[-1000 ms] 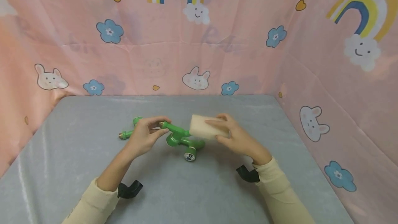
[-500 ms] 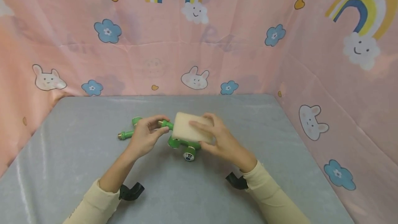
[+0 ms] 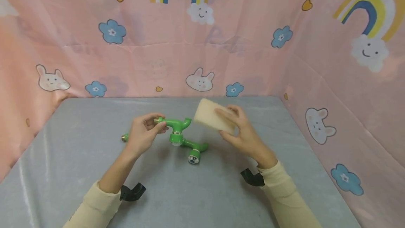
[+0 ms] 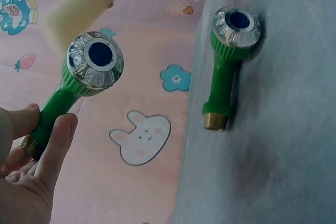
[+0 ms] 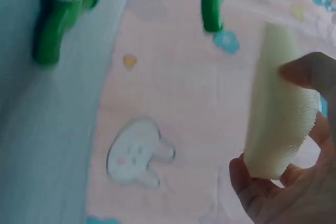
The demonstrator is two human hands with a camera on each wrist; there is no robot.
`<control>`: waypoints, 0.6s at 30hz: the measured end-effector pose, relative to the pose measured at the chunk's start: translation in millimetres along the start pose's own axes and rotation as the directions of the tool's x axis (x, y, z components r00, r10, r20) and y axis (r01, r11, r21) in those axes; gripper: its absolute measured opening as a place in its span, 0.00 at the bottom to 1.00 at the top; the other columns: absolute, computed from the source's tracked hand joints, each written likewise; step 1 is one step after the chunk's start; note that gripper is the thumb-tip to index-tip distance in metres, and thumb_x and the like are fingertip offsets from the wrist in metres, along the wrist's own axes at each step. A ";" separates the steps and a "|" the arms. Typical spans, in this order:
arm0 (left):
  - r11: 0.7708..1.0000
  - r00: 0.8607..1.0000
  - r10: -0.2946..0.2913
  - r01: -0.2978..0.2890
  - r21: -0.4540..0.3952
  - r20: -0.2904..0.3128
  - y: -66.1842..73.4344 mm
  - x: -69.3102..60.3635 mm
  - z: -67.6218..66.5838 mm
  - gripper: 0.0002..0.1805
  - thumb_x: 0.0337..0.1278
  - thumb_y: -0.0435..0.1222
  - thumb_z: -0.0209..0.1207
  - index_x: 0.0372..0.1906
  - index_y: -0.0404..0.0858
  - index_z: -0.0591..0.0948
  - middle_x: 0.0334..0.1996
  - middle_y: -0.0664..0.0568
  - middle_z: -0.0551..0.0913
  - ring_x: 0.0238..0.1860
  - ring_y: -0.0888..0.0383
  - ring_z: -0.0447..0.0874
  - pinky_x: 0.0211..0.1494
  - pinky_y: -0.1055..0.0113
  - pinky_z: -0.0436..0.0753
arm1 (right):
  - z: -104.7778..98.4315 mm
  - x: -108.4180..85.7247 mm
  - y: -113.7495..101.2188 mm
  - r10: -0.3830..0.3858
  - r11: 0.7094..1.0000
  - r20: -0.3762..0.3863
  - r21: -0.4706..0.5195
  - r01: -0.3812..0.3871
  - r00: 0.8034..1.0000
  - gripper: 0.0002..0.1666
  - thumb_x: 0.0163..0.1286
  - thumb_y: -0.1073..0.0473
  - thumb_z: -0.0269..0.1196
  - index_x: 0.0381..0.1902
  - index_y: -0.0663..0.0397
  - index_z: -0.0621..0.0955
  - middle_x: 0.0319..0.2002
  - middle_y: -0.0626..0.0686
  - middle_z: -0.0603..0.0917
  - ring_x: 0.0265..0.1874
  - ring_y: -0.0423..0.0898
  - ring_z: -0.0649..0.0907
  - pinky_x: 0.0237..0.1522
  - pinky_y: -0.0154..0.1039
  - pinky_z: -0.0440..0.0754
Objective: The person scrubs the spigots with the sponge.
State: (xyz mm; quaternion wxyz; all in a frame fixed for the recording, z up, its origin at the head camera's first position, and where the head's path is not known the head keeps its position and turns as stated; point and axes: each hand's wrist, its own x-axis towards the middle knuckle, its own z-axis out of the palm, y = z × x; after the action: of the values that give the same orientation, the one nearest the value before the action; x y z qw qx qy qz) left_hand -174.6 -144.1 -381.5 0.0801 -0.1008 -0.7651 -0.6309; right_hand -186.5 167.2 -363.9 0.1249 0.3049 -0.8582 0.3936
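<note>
My left hand (image 3: 141, 134) pinches a green faucet (image 3: 178, 125) by its brass threaded end, above the table. The faucet's clear round knob hangs downward and its spout points right; the left wrist view shows the knob's dark blue centre. To the right, my right hand (image 3: 248, 138) grips a cream sponge (image 3: 209, 114) between thumb and fingers. A gap separates sponge and spout. Below the held piece, a second green faucet (image 3: 200, 147) lies on the table. Behind my left hand only the brass end of another green faucet (image 3: 125, 137) shows.
A grey cloth covers the table (image 3: 202, 192). Pink printed fabric (image 3: 246, 59) hangs behind and at the right side. Black curved mounts (image 3: 133, 192) stick out at both wrists.
The sponge passes left over the held faucet, then comes back right and up, off it. My left hand has raised the faucet and turned it so its knob hangs down.
</note>
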 end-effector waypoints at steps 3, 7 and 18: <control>1.000 0.998 -0.008 0.009 -0.028 0.055 -0.4 -2.0 6.0 0.13 0.63 0.23 0.62 0.51 0.22 0.80 0.45 0.27 0.85 0.36 0.68 0.89 0.46 0.68 0.90 | 9.6 -0.1 -7.6 -0.046 0.998 0.048 0.046 0.044 0.998 0.36 0.63 0.66 0.68 0.70 0.47 0.75 0.67 0.63 0.69 0.62 0.60 0.74 0.55 0.54 0.79; 1.000 0.996 0.001 -0.002 0.011 0.091 3.2 -5.4 10.3 0.13 0.63 0.26 0.64 0.50 0.26 0.82 0.48 0.32 0.86 0.40 0.68 0.89 0.48 0.69 0.89 | 22.8 0.2 -14.7 -0.057 0.998 0.127 0.025 0.055 0.990 0.33 0.65 0.65 0.64 0.68 0.44 0.78 0.68 0.64 0.68 0.63 0.61 0.73 0.56 0.54 0.79; 0.999 0.998 -0.045 0.045 -0.008 0.038 0.0 -3.2 4.2 0.12 0.65 0.25 0.62 0.51 0.24 0.81 0.41 0.37 0.89 0.36 0.70 0.88 0.48 0.70 0.89 | 7.0 -0.4 3.8 0.082 0.996 0.112 -0.044 -0.078 0.990 0.35 0.59 0.69 0.64 0.66 0.46 0.79 0.67 0.66 0.67 0.63 0.64 0.71 0.57 0.58 0.78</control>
State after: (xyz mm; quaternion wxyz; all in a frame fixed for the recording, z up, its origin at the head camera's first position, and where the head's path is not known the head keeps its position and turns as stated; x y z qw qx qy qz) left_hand -171.4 -140.1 -383.2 0.0508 -0.0959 -0.7657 -0.6339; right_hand -188.4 164.0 -371.0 0.0661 0.2896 -0.8832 0.3631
